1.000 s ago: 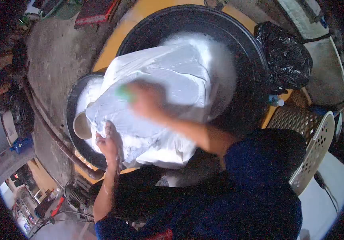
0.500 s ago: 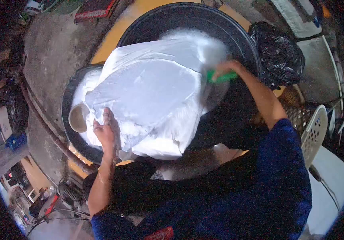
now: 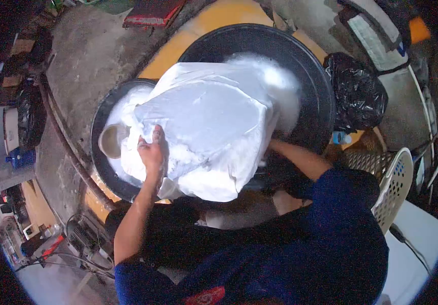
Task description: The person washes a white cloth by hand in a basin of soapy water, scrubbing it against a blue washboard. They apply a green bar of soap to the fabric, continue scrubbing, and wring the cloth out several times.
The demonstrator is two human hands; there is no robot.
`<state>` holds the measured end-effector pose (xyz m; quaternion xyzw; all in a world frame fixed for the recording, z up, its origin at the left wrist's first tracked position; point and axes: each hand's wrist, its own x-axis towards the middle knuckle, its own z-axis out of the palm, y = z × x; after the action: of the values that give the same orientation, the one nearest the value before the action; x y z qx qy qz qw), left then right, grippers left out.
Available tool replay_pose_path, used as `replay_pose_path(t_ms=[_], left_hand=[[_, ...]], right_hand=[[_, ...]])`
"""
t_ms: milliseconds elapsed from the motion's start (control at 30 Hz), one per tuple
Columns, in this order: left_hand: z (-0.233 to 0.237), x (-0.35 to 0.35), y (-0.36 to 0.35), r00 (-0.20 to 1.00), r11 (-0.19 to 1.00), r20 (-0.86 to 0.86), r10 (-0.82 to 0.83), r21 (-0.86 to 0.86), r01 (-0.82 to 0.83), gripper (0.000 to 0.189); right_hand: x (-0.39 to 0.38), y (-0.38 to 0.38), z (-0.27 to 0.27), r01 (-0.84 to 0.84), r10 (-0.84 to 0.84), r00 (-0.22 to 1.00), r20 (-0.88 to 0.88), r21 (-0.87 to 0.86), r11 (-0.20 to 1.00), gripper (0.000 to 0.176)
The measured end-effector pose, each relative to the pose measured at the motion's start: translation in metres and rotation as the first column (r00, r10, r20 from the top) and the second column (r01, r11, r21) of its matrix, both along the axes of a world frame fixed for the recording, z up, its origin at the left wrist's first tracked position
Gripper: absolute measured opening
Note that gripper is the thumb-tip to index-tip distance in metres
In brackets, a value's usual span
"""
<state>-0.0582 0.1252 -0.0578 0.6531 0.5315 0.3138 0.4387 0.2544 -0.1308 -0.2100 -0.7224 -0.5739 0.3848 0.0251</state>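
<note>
A wet white cloth [image 3: 214,117] lies spread over the rims of a large black tub [image 3: 313,66] and a smaller black basin [image 3: 102,109]. My left hand [image 3: 151,147] rests on the cloth's left part, fingers apart, with suds around it. At the cloth's right edge my right wrist shows, but the fingers are hidden behind the fabric, so what they hold cannot be seen. White foam [image 3: 275,81] covers part of the big tub. A round beige bowl [image 3: 111,142] sits in the suds of the smaller basin.
Right of the big tub are a black plastic bag [image 3: 359,94], a small bottle [image 3: 340,138] and a perforated pale chair back [image 3: 394,185]. A long pipe [image 3: 66,145] runs along the floor at the left. A fan-like machine [image 3: 84,236] stands at the lower left.
My right hand has moved down and behind the cloth's right edge; the green object it was on is out of sight. My left hand stays on the cloth. The view has shifted slightly.
</note>
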Motion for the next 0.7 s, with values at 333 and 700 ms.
replay_pose_path(t_ms=[333,700], left_hand=[[0.003,-0.010,0.005,0.961,0.895,0.212,-0.179,-0.371,0.249,0.047],[-0.003,-0.018,0.011,0.945,1.000,-0.326,-0.001,-0.019,-0.006,0.066]], right_hand=[[-0.071,0.104,0.162,0.579,-0.328,0.777,-0.537,0.405,0.707,0.042],[-0.033,0.110,0.073,0.712,-0.840,0.516,-0.167,0.629,0.312,0.030]])
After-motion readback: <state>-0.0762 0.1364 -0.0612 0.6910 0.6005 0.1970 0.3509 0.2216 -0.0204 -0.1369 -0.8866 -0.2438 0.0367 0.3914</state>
